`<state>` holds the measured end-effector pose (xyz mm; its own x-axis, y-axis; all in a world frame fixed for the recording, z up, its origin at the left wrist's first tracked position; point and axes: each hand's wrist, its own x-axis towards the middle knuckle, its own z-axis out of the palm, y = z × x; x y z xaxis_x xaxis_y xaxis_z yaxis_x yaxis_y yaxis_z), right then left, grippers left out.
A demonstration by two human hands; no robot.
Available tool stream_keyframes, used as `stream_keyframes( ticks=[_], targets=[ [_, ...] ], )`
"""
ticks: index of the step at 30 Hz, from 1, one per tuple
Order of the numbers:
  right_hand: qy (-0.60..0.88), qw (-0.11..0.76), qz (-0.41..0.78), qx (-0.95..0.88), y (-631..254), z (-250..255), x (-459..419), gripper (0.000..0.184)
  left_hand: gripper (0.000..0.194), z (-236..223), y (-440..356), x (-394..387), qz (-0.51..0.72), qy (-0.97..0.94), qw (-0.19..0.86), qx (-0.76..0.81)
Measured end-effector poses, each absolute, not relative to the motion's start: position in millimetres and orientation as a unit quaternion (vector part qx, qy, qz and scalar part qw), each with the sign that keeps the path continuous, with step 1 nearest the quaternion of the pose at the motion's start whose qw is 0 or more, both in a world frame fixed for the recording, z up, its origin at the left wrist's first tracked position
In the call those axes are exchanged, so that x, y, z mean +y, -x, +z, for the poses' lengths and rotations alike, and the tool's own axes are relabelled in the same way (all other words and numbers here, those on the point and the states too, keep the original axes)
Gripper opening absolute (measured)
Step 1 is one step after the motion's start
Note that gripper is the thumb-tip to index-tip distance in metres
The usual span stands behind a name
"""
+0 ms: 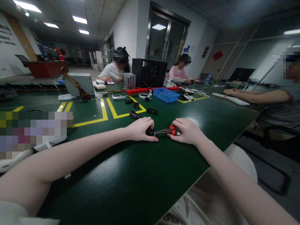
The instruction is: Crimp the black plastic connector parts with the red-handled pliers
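Note:
My left hand [142, 129] is closed around a small black part [151, 132], which the fingers partly cover. In my right hand [187, 129] is a pair of needle-nose pliers [165, 131] with red and black handles. The pliers point left, and their tips meet the black part at its right side; whether they grip it cannot be made out. Just beyond my left hand lie more black parts, one on the yellow tape [135, 114] and another slightly to the right [152, 111].
A blue plastic tray [166, 95] stands on the green table [112, 175] beyond my hands. Behind it are a red power strip [138, 91] and a black computer case [149, 73]. A grey power supply [79, 84] sits back left. Several people sit around the table.

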<state>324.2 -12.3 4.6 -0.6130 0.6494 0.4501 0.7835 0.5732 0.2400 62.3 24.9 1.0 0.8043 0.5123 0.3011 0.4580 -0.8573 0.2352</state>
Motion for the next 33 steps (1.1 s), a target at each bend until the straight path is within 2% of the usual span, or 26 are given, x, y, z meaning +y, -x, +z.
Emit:
stream_keyframes(
  ticks=[33],
  targets=[
    [0.404,0.169,-0.238,-0.867,-323.6,5.4,-13.1,0.031,0.043,2.3,-58.7,18.2,0.204,-0.948,0.051,0.237]
  ],
)
